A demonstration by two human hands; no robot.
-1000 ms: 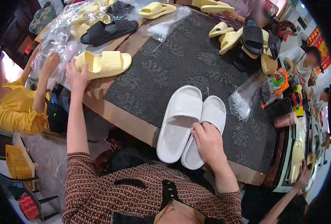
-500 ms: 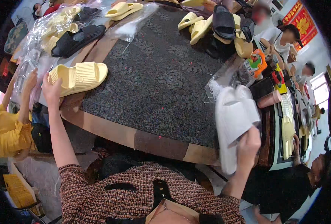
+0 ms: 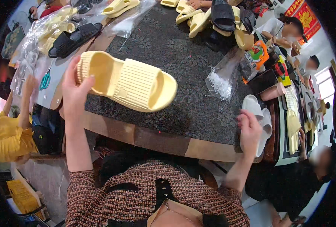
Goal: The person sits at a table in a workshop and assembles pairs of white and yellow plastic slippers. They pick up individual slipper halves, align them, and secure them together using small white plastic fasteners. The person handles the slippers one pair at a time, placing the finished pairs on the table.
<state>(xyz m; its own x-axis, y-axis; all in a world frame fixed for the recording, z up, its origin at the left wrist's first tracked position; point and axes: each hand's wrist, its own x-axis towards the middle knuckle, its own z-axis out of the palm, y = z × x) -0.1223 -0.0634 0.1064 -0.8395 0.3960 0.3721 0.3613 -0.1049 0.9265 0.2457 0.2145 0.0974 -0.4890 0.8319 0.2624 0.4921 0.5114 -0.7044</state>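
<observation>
My left hand [image 3: 75,89] is closed round the heel end of a pale yellow slide slipper [image 3: 135,85]. The slipper is held above the table's left part, its ribbed strap facing up and its toe pointing right. Over the table's right end, my right hand [image 3: 250,130] has loosely bent fingers that look apart, with nothing seen in them. Beside and partly behind it lie white slippers [image 3: 266,123], which the hand covers in part.
A clear bag of white ties [image 3: 219,85] lies right of centre on the dark patterned tabletop [image 3: 156,49]. Black and yellow slippers [image 3: 223,17] are heaped at the far right. A black slipper [image 3: 75,39] and teal scissors [image 3: 45,80] lie left. Other people sit around.
My left hand has raised the yellow slipper and brought it rightward, nearer to me. My right hand has let go of the white slippers, which now rest at the table's right end.
</observation>
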